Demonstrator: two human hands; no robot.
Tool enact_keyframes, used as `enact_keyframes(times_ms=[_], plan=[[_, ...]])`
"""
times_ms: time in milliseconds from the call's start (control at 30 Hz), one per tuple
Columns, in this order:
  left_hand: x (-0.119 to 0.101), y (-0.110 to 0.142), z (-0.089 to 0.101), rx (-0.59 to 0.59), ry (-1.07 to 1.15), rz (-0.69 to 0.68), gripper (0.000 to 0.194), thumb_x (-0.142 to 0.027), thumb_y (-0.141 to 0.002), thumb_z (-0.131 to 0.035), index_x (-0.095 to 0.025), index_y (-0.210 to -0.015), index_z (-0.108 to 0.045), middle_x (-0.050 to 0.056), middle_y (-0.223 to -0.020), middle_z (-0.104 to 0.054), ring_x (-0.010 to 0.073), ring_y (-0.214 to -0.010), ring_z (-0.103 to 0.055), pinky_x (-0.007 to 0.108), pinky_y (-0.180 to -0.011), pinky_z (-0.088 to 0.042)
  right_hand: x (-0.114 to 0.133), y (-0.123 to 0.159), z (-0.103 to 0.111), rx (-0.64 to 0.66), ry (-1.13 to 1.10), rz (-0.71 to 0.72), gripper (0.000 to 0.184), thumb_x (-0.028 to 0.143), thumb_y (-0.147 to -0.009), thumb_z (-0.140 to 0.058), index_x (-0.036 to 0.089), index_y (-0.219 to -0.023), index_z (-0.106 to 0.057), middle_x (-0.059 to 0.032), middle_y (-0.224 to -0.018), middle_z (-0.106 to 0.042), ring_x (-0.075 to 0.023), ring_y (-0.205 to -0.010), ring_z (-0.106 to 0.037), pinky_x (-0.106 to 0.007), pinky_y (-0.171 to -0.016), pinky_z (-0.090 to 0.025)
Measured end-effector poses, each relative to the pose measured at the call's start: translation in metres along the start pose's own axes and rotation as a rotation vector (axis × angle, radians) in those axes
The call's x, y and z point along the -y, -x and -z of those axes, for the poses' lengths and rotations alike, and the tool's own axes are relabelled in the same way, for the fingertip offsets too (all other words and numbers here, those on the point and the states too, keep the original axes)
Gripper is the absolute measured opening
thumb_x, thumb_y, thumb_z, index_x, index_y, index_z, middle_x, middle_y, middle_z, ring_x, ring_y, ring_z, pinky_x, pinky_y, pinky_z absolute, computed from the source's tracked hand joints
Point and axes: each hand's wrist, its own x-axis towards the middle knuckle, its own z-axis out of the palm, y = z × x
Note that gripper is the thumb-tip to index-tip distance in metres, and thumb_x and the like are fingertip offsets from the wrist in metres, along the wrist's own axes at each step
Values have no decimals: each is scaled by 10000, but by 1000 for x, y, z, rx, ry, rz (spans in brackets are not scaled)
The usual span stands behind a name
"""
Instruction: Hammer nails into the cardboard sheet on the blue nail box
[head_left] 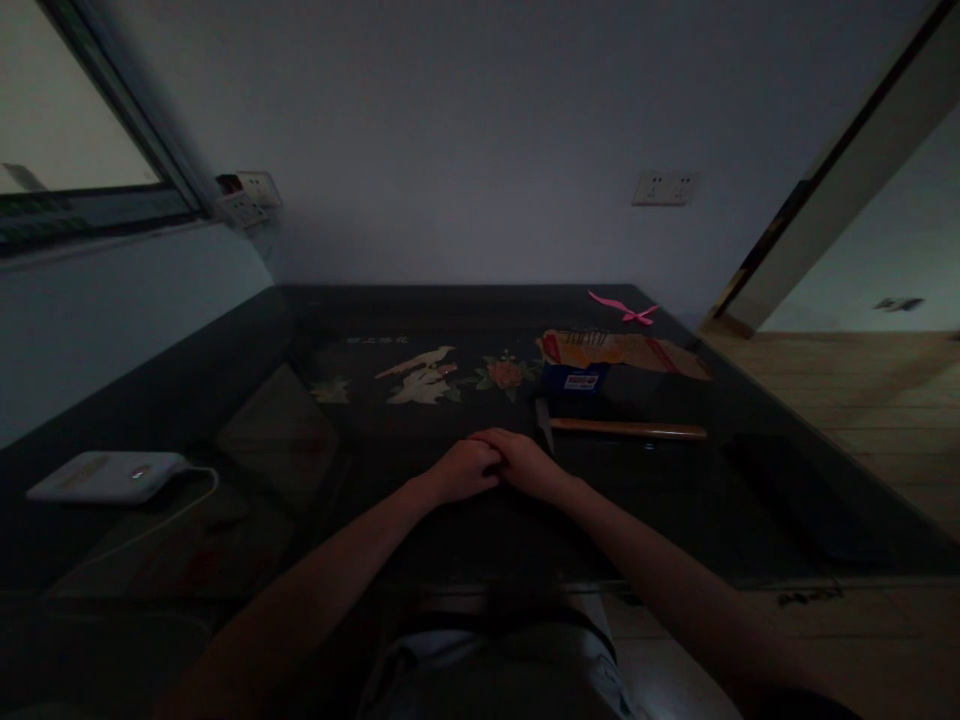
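Note:
My left hand (461, 470) and my right hand (529, 466) are clasped together above the near part of the dark glossy table (450, 545). The right hand's fingers lie over the left hand, whose own fingers are curled and partly hidden. No object shows in either hand. Just right of my right hand lies a hammer (630, 430) with a wooden handle, its metal head toward my hands. Behind the hammer is a blue cardboard box (574, 378) with torn brown flaps; its contents are too dark to make out.
A white device, like a power bank (112, 477), lies at left with a cable attached. A pink ribbon (630, 314) lies at the back right. On the right is a dark flat object (806, 500). Wall sockets (666, 188) are behind the table, which bears a bird-and-flower picture.

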Motion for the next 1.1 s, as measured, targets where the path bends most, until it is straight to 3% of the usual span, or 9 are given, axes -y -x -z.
enact_keyframes(times_ms=[500,1100], plan=[[-2,0,1,30,-43,3,122,-174,-727,-555,-148,-805,-646,53,-815,-669,179,-772,-609,258,-679,-448,-4,0,-2,-7,-20,3,582,-50,-638,-460,149,-1180,-538,-107,-1165,-603,-205,-1084,-539,-368,-927,-403],[-2,0,0,20,-35,5,127,-176,-720,-578,-151,-820,-653,58,-855,-676,185,-819,-614,262,-718,-454,-1,-2,0,4,27,-16,557,-49,-641,-464,145,-1154,-556,-112,-1135,-623,-209,-1056,-561,-364,-894,-427]])
